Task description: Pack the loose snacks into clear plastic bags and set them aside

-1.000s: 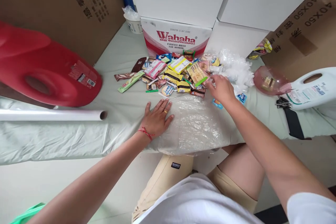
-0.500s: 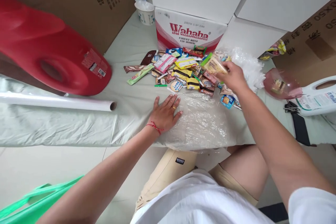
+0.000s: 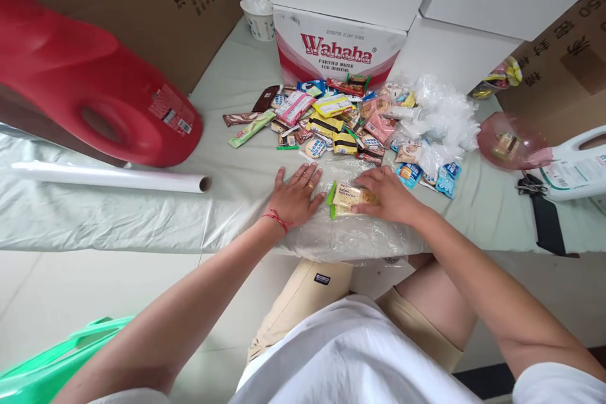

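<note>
My left hand (image 3: 297, 194) lies flat with its fingers spread, at the left edge of a clear plastic sheet or bag (image 3: 326, 237) on the table. In my right hand (image 3: 391, 194) is a biscuit packet (image 3: 350, 196) with green ends, gripped between thumb and fingers low over the plastic. What looks like a second green end shows just below the first, so I cannot tell if there is one packet or two. Beyond both hands a pile of wrapped snacks (image 3: 326, 125) spreads out, with pink, yellow, brown and blue wrappers.
Crumpled clear plastic (image 3: 442, 117) sits right of the pile. A Wahaba-style printed water carton (image 3: 338, 44) stands behind it. On the left are a red jug (image 3: 142, 120) and a white roll (image 3: 113, 177). A pink translucent bowl (image 3: 514, 142), white bottle (image 3: 580, 164) and black phone-like object (image 3: 548, 224) lie right.
My right hand has come down from the pile toward me, bringing the biscuit packet onto the clear plastic. My left hand stays flat in nearly the same place.
</note>
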`<control>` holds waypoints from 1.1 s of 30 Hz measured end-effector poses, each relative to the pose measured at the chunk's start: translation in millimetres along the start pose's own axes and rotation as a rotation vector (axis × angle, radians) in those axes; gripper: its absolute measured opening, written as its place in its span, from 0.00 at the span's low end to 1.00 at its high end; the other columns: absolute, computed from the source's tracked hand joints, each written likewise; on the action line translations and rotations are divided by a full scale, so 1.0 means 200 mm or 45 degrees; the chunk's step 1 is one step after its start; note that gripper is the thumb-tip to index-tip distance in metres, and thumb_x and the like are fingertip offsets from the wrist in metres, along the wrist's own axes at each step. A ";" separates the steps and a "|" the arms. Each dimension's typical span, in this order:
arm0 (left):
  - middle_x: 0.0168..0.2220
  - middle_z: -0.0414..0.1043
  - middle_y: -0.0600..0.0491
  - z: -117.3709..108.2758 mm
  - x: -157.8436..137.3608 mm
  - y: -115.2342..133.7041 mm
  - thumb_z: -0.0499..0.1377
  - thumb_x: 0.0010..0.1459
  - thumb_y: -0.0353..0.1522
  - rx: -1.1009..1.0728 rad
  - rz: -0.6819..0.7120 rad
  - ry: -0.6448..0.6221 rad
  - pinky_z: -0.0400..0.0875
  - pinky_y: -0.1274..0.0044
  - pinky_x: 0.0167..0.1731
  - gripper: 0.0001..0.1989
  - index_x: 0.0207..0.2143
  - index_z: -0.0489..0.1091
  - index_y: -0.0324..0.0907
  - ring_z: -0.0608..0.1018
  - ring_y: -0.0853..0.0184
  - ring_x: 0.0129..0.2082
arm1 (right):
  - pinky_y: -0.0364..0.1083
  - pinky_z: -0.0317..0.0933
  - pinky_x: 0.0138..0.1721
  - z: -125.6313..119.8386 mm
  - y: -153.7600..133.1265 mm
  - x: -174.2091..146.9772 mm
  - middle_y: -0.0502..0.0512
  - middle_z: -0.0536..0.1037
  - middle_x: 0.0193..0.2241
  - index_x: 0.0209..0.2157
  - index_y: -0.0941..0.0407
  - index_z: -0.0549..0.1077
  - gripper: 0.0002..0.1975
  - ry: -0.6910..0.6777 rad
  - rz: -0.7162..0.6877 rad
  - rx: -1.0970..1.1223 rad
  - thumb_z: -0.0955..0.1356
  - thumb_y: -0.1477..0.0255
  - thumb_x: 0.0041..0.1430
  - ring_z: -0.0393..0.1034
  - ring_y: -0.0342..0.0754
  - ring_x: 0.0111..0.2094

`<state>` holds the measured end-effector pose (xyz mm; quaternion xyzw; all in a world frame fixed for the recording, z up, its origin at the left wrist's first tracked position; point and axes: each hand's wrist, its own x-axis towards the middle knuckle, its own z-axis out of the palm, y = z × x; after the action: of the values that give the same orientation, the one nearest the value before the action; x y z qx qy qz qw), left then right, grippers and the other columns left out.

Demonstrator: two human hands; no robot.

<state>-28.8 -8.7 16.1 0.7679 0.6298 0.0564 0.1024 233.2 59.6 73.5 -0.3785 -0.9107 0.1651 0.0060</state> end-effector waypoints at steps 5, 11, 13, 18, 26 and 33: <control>0.78 0.46 0.49 0.00 0.00 0.00 0.40 0.73 0.48 0.020 -0.019 -0.019 0.35 0.47 0.73 0.34 0.76 0.51 0.47 0.53 0.54 0.77 | 0.59 0.59 0.56 0.04 -0.07 -0.02 0.64 0.77 0.53 0.60 0.56 0.73 0.30 -0.092 0.005 0.013 0.75 0.60 0.60 0.62 0.64 0.55; 0.78 0.45 0.49 -0.01 0.00 0.00 0.39 0.74 0.48 0.038 -0.017 -0.035 0.34 0.48 0.73 0.34 0.76 0.50 0.48 0.52 0.56 0.77 | 0.61 0.56 0.59 0.04 -0.05 -0.04 0.66 0.73 0.59 0.64 0.55 0.70 0.37 -0.092 -0.021 0.076 0.76 0.55 0.58 0.59 0.67 0.60; 0.78 0.46 0.49 -0.01 0.00 0.00 0.39 0.74 0.48 0.042 -0.018 -0.026 0.34 0.48 0.73 0.34 0.76 0.50 0.48 0.52 0.57 0.77 | 0.62 0.54 0.59 0.03 -0.06 -0.04 0.66 0.72 0.61 0.65 0.55 0.69 0.39 -0.141 -0.042 0.036 0.77 0.53 0.57 0.58 0.68 0.61; 0.78 0.46 0.49 -0.01 0.00 0.01 0.38 0.73 0.49 0.059 -0.010 -0.011 0.36 0.48 0.73 0.34 0.75 0.51 0.46 0.52 0.57 0.77 | 0.62 0.52 0.60 0.00 -0.11 -0.06 0.66 0.76 0.56 0.64 0.56 0.71 0.32 -0.143 -0.164 -0.137 0.74 0.59 0.61 0.60 0.66 0.60; 0.78 0.47 0.49 -0.02 0.00 0.01 0.39 0.73 0.48 0.055 -0.014 -0.023 0.39 0.46 0.72 0.34 0.76 0.50 0.48 0.53 0.53 0.77 | 0.62 0.48 0.65 0.04 -0.06 -0.07 0.71 0.69 0.64 0.68 0.64 0.64 0.37 -0.004 -0.189 -0.129 0.68 0.55 0.67 0.56 0.67 0.65; 0.77 0.47 0.48 -0.01 -0.01 0.01 0.40 0.74 0.48 0.030 -0.001 0.018 0.37 0.47 0.73 0.33 0.75 0.52 0.47 0.53 0.55 0.77 | 0.59 0.51 0.62 0.03 -0.08 -0.04 0.68 0.75 0.57 0.65 0.61 0.68 0.31 -0.125 -0.156 -0.174 0.72 0.62 0.65 0.59 0.65 0.63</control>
<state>-28.0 -10.0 18.5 0.7683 0.6316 0.0544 0.0888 227.8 41.2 74.1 -0.3130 -0.9405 0.1201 -0.0546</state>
